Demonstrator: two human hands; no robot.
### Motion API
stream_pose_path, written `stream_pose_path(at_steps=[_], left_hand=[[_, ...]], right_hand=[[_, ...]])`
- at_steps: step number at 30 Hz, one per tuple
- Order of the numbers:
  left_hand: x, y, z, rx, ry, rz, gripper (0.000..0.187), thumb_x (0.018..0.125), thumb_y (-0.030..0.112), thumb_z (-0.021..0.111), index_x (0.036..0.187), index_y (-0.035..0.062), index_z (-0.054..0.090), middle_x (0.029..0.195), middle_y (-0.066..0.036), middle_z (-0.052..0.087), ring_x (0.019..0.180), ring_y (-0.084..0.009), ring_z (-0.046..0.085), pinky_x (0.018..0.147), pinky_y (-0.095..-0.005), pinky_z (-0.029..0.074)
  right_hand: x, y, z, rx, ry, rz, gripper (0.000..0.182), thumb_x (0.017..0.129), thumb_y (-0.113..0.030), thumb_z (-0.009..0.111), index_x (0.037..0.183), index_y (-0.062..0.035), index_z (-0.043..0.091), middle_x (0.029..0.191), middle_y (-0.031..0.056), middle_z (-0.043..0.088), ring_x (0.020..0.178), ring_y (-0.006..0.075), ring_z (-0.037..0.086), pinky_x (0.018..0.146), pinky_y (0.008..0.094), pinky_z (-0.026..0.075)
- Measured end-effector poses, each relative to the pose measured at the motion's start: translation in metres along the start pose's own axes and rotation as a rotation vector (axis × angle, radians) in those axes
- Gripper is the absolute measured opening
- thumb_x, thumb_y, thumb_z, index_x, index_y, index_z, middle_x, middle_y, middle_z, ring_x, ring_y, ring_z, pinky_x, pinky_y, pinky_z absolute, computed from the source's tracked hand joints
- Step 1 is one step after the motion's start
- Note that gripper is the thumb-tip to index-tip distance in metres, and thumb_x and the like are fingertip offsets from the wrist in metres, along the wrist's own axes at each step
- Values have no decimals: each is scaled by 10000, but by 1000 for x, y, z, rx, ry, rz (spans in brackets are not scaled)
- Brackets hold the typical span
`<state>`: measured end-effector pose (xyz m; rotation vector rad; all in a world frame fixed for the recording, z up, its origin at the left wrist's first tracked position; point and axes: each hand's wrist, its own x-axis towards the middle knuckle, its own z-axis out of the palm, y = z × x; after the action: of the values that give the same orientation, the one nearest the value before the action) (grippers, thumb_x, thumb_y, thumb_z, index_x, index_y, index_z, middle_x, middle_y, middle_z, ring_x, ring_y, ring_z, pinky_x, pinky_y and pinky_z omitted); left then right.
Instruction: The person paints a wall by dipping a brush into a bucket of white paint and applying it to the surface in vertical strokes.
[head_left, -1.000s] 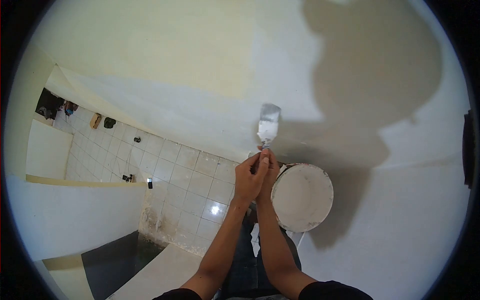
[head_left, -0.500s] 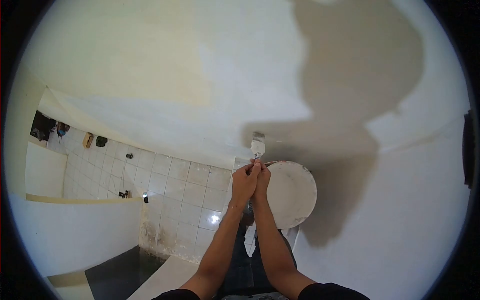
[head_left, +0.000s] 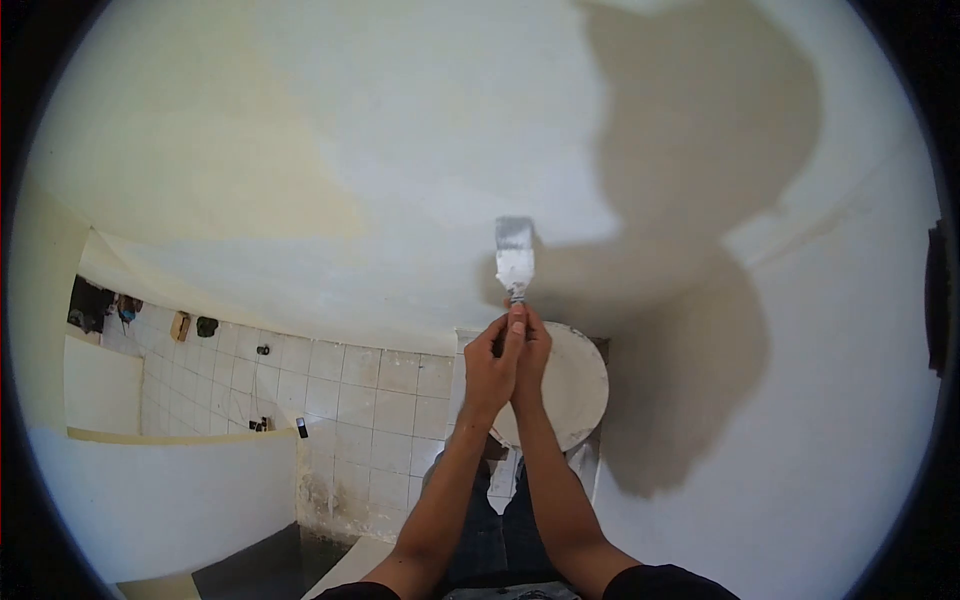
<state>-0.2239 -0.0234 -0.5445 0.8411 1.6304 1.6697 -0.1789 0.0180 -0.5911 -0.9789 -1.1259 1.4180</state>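
Both hands are together near the middle of the view, closed around the handle of a putty knife point(head_left: 515, 255). My left hand point(head_left: 488, 365) is on the left side of the handle, and my right hand point(head_left: 531, 350) is pressed against it on the right. The knife points up, its wide metal blade at the wall point(head_left: 450, 130) and white material caked below the blade. Just beyond my right forearm is a large round whitish bucket point(head_left: 575, 390), partly hidden by my arm and hand.
Tiled floor point(head_left: 385, 410) spreads to the left, with a low white partition point(head_left: 190, 490) and several small objects farther off. A side wall point(head_left: 800, 450) rises on the right. A large shadow falls across both walls.
Both hands and the putty knife have moved up the wall, and more of the blade shows. The camera view has shifted, so the floor and partition sit lower.
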Motion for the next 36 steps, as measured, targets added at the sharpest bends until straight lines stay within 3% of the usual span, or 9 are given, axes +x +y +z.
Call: stream_pose_path(at_steps=[5,8,15,21,24,27,30,33,36], left_hand=[[7,-72,9,284,-6,-240,506,962,416,574,1025,-69,702,869,-222,722,837,-248,706,759,-354,521],[3,-70,20,372,-59,-312,508,945,429,591,1017,-59,708,871,-225,720,848,-280,713,768,-364,523],[-16,-44,89,294,-230,-312,549,943,464,582,1027,-64,709,903,-243,719,887,-312,717,790,-368,529],[-12,-27,133,253,-181,-142,513,957,416,592,1081,-74,683,899,-226,719,842,-268,708,775,-354,530],[-26,13,143,162,-185,-6,460,968,344,605,1136,-81,653,879,-204,710,838,-214,687,771,-321,524],[-38,33,153,18,-152,185,425,971,296,615,1167,-80,638,870,-184,699,857,-180,667,773,-290,515],[-31,24,155,62,-197,36,448,979,316,599,1184,-81,632,931,-207,705,885,-202,677,790,-299,520],[-28,-18,156,107,-133,-116,500,983,377,568,1162,-84,644,956,-235,708,910,-258,698,803,-338,527],[-34,-71,141,316,-162,-281,558,978,437,534,1121,-87,663,959,-261,706,936,-322,704,823,-375,527]], right_hand=[[8,92,-29,-77,27,191,328,1016,-259,545,1041,41,676,861,66,662,792,128,577,724,304,484],[5,92,-47,-56,63,337,327,1001,-247,556,1002,54,682,853,84,670,781,131,583,727,307,485],[16,40,-113,-156,258,183,339,994,-244,551,935,67,672,807,91,660,751,168,579,707,343,489],[48,11,-143,36,110,139,377,1012,-309,558,992,53,660,842,42,638,763,115,543,680,304,471],[39,-51,-142,39,102,38,387,1015,-335,562,1017,40,662,854,18,630,779,94,540,684,281,471],[39,-74,-146,43,96,-53,339,1010,-324,586,996,4,674,718,-81,496,626,15,425,534,203,345],[44,-72,-148,4,93,-102,341,1012,-324,582,1003,3,679,731,-73,514,650,18,444,547,205,358],[48,-14,-162,-93,64,89,319,1008,-255,551,1054,39,665,885,51,666,820,118,583,749,281,487],[30,40,-174,-221,79,272,303,1002,-235,553,1046,43,666,890,66,673,833,134,603,767,293,495]])
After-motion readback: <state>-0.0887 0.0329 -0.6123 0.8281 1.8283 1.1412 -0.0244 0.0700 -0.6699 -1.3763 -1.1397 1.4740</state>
